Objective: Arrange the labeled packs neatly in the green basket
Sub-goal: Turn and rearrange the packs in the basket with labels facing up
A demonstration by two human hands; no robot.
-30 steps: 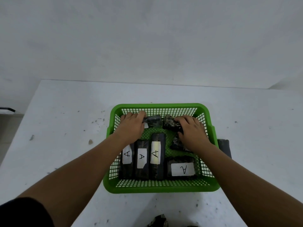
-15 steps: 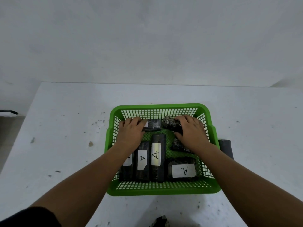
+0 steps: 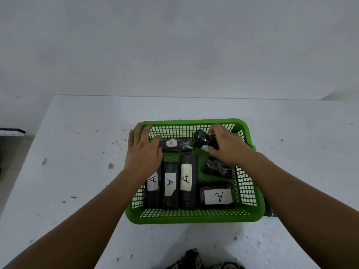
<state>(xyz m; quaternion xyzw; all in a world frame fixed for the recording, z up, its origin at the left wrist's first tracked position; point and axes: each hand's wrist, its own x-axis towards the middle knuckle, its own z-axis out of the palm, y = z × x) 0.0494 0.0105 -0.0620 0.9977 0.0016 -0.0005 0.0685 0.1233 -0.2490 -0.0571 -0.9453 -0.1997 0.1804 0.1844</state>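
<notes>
The green basket (image 3: pixel 194 218) stands on the white table. Three dark packs with white "A" labels lie side by side at its front left (image 3: pixel 170 185). A wide labeled pack (image 3: pixel 217 196) lies at the front right, and a crumpled dark pack (image 3: pixel 218 168) sits behind it. A flat labeled pack (image 3: pixel 174 145) lies crosswise at the back. My left hand (image 3: pixel 143 152) rests flat on that pack's left end and the basket's back left corner, fingers spread. My right hand (image 3: pixel 227 146) grips a rounded dark pack (image 3: pixel 201 137) at the back right.
A dark pack (image 3: pixel 269 211) lies on the table just behind the basket's right side, mostly hidden. More dark packs (image 3: pixel 192 259) show at the bottom edge of the view. The table's left edge (image 3: pixel 29 144) drops off; a wall stands behind.
My left hand has slid left off the crosswise pack, uncovering its label. My right hand has lifted and turned the rounded pack at the back right.
</notes>
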